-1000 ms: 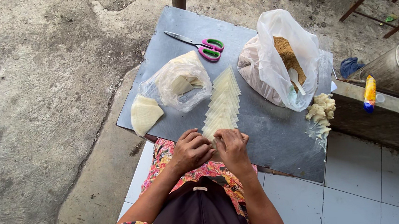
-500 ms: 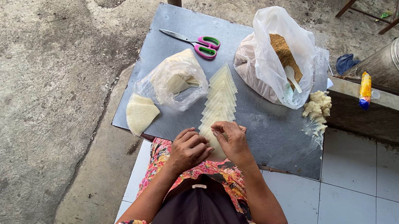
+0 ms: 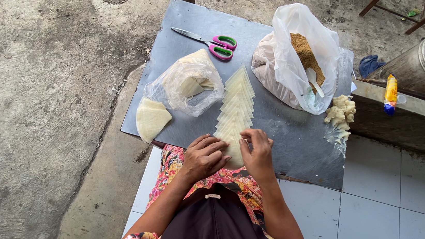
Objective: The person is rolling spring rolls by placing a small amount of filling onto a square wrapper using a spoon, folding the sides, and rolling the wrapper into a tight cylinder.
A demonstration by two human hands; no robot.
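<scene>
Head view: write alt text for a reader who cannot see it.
Two bare hands, left hand and right hand, press on the near end of an overlapping row of pale triangular wrapper sheets on a grey metal board. Behind lie pink-and-green-handled scissors, a clear bag of wrappers and a white plastic bag of brown crumbs.

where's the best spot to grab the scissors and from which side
Probably by the pink and green handle loops of the scissors, coming from the right side of the metal sheet. They lie flat and closed, blades pointing left towards the sheet's edge, so the loops are the blunt, thick end. The open plastic bag sits close beside the loops, so reach in from above.
</scene>
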